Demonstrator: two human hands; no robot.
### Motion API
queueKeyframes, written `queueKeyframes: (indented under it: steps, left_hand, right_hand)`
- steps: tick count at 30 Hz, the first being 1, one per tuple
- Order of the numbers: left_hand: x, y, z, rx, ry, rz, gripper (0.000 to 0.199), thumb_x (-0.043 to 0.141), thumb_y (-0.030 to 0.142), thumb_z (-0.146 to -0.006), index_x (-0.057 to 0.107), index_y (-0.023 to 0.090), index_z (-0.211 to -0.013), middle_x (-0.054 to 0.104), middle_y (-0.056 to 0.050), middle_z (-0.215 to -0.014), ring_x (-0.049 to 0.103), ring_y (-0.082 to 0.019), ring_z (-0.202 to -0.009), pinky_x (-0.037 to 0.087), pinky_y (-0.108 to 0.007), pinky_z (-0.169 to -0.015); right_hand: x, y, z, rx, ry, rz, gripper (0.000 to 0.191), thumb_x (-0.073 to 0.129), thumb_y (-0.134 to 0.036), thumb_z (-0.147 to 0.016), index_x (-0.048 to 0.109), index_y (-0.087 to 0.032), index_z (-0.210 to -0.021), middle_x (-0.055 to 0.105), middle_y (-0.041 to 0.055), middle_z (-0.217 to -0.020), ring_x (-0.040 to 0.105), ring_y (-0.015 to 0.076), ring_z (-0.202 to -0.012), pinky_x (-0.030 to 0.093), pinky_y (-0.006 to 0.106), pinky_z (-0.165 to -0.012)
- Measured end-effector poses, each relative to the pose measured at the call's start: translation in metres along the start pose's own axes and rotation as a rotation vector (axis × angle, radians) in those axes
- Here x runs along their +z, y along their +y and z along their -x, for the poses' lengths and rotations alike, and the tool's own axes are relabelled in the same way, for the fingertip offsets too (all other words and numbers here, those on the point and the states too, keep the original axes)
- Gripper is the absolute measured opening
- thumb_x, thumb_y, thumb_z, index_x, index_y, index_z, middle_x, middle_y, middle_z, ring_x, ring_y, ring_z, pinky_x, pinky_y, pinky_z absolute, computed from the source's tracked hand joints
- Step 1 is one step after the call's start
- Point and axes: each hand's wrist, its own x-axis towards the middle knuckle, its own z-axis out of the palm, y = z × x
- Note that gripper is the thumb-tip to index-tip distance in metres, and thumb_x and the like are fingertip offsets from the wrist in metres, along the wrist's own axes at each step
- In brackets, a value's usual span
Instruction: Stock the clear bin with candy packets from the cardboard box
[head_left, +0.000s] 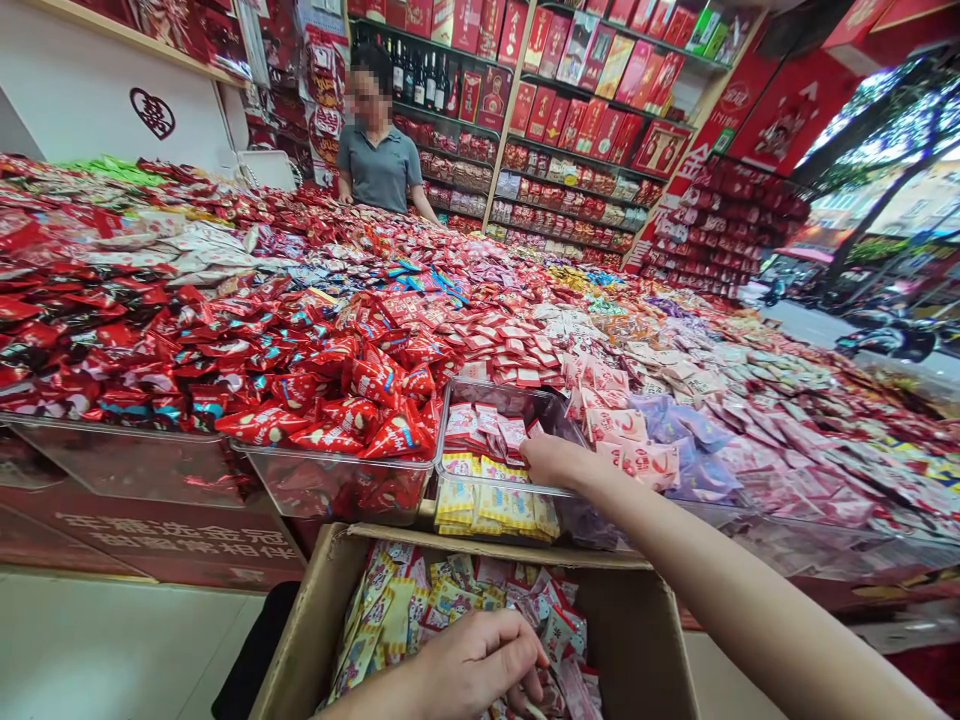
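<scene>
A cardboard box (637, 640) at the bottom centre holds many small yellow and pink candy packets (397, 610). Over them is my left hand (487, 655), its fingers curled down among the packets; what they hold, if anything, is hidden. My right hand (551, 460) reaches into a clear plastic bin (442, 420) above the box, its fingertips at a row of pink and white packets (495, 430). Yellow packets (491, 497) stand in rows at the front of that bin.
Red candy bags (390, 400) fill the bin to the left. Pink and purple packets (690, 440) lie to the right. Behind the candy display stands a person (380, 165) in a grey shirt, before shelves (491, 150) of red boxes.
</scene>
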Motion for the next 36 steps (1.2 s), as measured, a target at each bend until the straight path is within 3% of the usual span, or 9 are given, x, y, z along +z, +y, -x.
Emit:
queueKeyframes:
  steps: [4,9,11,14,18,21,24,29,36]
  left_hand:
    - [-0.002,-0.009,0.004,-0.098,0.073,-0.492,0.028,0.044,0.039,-0.080,0.059,0.023,-0.097,0.065,-0.003,-0.088,0.058,-0.020,-0.079,0.045,-0.028,-0.069]
    - [-0.007,-0.042,0.004,-0.353,0.042,-0.950,0.041,0.059,0.036,-0.066,0.061,0.018,-0.103,0.058,-0.014,-0.107,0.050,-0.032,-0.102,0.039,-0.042,-0.087]
    - [-0.007,-0.056,-0.002,-0.469,0.027,-1.017,0.051,0.067,0.030,-0.058,0.060,0.015,-0.105,0.054,-0.018,-0.113,0.046,-0.038,-0.107,0.036,-0.048,-0.088]
    - [-0.005,-0.066,-0.012,-0.562,-0.013,-1.045,0.068,0.072,0.018,-0.047,0.055,0.016,-0.113,0.047,-0.021,-0.121,0.044,-0.042,-0.107,0.038,-0.052,-0.083]
    - [-0.005,-0.068,-0.020,-0.614,-0.068,-1.054,0.071,0.070,0.016,-0.049,0.050,0.020,-0.117,0.048,-0.017,-0.120,0.051,-0.036,-0.101,0.042,-0.044,-0.081]
    - [-0.010,-0.070,-0.023,-0.619,-0.073,-1.049,0.059,0.064,0.014,-0.057,0.051,0.020,-0.114,0.052,-0.014,-0.115,0.052,-0.031,-0.102,0.041,-0.039,-0.084]
    - [-0.014,-0.072,-0.024,-0.632,-0.053,-1.037,0.048,0.055,0.013,-0.064,0.052,0.019,-0.111,0.055,-0.012,-0.112,0.054,-0.028,-0.100,0.041,-0.036,-0.083]
    - [-0.011,-0.064,-0.020,-0.598,-0.044,-1.041,0.042,0.059,0.022,-0.063,0.058,0.016,-0.105,0.059,-0.014,-0.109,0.056,-0.030,-0.097,0.043,-0.037,-0.080]
    - [-0.011,-0.043,-0.012,-0.553,0.042,-1.074,0.042,0.059,0.029,-0.063,0.061,0.015,-0.102,0.064,-0.015,-0.101,0.059,-0.032,-0.093,0.045,-0.039,-0.078]
  right_hand:
    - [-0.008,0.004,0.010,0.054,0.182,-0.014,0.025,0.041,-0.013,-0.078,0.060,-0.010,-0.094,0.064,0.0161,-0.092,0.061,0.0238,-0.083,0.040,0.027,-0.061]
    - [-0.013,-0.011,0.080,-0.052,0.748,-0.340,0.021,0.036,-0.025,-0.085,0.054,-0.016,-0.085,0.062,0.0047,-0.076,0.057,0.0137,-0.068,0.037,0.023,-0.060]
    - [0.008,-0.025,0.107,-0.254,0.671,-0.503,0.017,0.039,-0.025,-0.084,0.054,-0.018,-0.081,0.061,0.0008,-0.071,0.054,0.0100,-0.062,0.037,0.020,-0.058]
    - [0.064,-0.043,0.115,-0.439,0.301,-0.548,0.012,0.047,-0.026,-0.078,0.057,-0.020,-0.079,0.062,0.0000,-0.071,0.056,0.0116,-0.064,0.037,0.020,-0.055]
    - [0.143,-0.055,0.080,-0.121,-0.062,-0.463,0.026,0.059,-0.021,-0.066,0.061,-0.015,-0.091,0.065,0.0106,-0.088,0.060,0.0221,-0.077,0.042,0.025,-0.060]
    - [0.174,-0.060,0.060,0.075,-0.049,-0.449,0.036,0.054,-0.011,-0.068,0.057,-0.011,-0.104,0.060,0.0168,-0.103,0.056,0.0261,-0.094,0.042,0.030,-0.075]
    - [0.185,-0.066,0.052,0.136,-0.017,-0.451,0.040,0.056,-0.017,-0.069,0.055,-0.012,-0.109,0.057,0.0176,-0.109,0.051,0.0291,-0.102,0.039,0.035,-0.082]
    - [0.194,-0.072,0.033,0.208,0.024,-0.385,0.039,0.045,-0.033,-0.079,0.055,-0.011,-0.109,0.065,0.0170,-0.093,0.056,0.0309,-0.093,0.038,0.043,-0.081]
    - [0.197,-0.073,0.019,0.205,0.043,-0.363,0.034,0.054,-0.011,-0.066,0.062,-0.015,-0.099,0.064,0.0144,-0.097,0.059,0.0299,-0.088,0.045,0.037,-0.069]
